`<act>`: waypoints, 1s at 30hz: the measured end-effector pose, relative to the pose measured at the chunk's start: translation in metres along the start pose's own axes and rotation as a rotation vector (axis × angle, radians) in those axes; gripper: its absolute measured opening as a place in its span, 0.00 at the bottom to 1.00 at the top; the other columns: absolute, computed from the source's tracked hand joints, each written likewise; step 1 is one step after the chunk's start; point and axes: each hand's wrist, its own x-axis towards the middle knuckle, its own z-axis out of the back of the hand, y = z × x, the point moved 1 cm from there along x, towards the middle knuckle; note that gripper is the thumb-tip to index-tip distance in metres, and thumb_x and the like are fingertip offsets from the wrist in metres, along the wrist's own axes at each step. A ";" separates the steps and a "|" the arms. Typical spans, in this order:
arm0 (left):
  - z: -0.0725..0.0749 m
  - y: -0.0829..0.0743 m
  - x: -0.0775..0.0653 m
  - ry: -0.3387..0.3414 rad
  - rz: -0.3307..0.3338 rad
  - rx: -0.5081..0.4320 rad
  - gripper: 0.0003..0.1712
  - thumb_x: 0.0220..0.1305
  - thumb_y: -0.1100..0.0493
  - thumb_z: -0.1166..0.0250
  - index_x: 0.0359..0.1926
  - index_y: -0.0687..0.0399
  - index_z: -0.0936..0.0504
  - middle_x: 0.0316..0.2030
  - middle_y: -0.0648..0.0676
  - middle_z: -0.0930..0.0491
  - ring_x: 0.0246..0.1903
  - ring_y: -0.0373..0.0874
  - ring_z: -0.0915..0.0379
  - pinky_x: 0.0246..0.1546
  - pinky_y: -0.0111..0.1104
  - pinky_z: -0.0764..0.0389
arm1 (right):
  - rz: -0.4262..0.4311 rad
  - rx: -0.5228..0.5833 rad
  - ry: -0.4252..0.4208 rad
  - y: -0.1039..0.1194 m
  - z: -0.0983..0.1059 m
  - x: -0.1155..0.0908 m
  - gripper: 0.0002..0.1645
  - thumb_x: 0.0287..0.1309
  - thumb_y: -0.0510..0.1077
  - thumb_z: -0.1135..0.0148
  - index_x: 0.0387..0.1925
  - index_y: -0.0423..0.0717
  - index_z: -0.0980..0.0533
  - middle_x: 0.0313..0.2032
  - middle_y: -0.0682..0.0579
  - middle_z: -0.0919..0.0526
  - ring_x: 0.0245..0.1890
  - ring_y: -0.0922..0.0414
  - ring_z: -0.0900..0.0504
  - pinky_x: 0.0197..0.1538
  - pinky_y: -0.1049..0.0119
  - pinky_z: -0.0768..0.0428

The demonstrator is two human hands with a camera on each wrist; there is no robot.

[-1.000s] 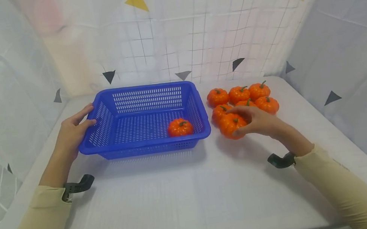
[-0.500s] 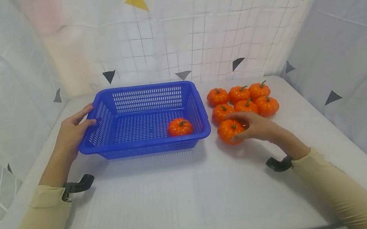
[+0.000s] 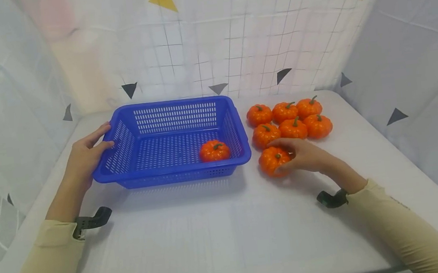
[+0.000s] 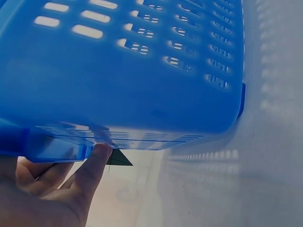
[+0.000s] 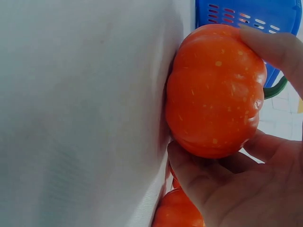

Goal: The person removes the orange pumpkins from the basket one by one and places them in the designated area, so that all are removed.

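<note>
My right hand [image 3: 304,156] holds a small orange pumpkin [image 3: 272,161], thumb on one side and fingers on the other. In the right wrist view, the pumpkin [image 5: 215,92] sits against the white cloth, its green stem [image 5: 276,89] pointing away from it. My left hand [image 3: 84,161] grips the left rim of a blue plastic basket [image 3: 174,171]. From the left wrist, the fingers [image 4: 90,170] show against the basket's outer wall [image 4: 118,85] under the rim; part of the hand is hidden. One pumpkin [image 3: 214,151] lies inside the basket at its front right.
Two rows of pumpkins [image 3: 284,112] stand right of the basket, behind my right hand. A white cloth [image 3: 214,236] covers the table. White patterned sheets [image 3: 199,30] hang at the back and both sides.
My right hand has brought its pumpkin slightly left and toward the front, away from the rows, uncovering the middle pumpkin of the nearer row. The left hand and basket stay put.
</note>
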 end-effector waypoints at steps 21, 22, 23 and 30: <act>0.000 0.002 0.001 -0.005 0.001 0.007 0.33 0.78 0.56 0.40 0.79 0.48 0.36 0.79 0.50 0.45 0.80 0.51 0.60 0.77 0.53 0.55 | 0.022 0.026 0.040 0.005 0.006 -0.005 0.45 0.55 0.54 0.20 0.71 0.51 0.28 0.63 0.49 0.23 0.65 0.45 0.29 0.65 0.38 0.28; 0.000 0.002 0.001 -0.006 -0.002 0.007 0.33 0.78 0.56 0.40 0.79 0.48 0.36 0.79 0.50 0.45 0.80 0.51 0.60 0.77 0.53 0.55 | 0.025 0.033 0.043 0.005 0.007 -0.005 0.44 0.55 0.53 0.21 0.71 0.50 0.28 0.63 0.48 0.23 0.64 0.45 0.29 0.65 0.39 0.27; 0.000 0.002 0.001 -0.006 -0.003 0.009 0.33 0.78 0.56 0.40 0.79 0.48 0.36 0.79 0.50 0.45 0.80 0.51 0.60 0.77 0.53 0.56 | 0.024 0.041 0.045 0.005 0.008 -0.005 0.44 0.55 0.52 0.21 0.71 0.50 0.28 0.63 0.48 0.23 0.65 0.45 0.28 0.66 0.39 0.27; 0.000 0.001 0.001 -0.007 -0.007 0.009 0.33 0.78 0.56 0.40 0.79 0.48 0.36 0.79 0.50 0.44 0.80 0.51 0.59 0.77 0.52 0.56 | 0.087 0.079 0.053 0.018 0.019 -0.009 0.40 0.59 0.46 0.23 0.69 0.42 0.27 0.64 0.45 0.22 0.67 0.41 0.28 0.67 0.38 0.29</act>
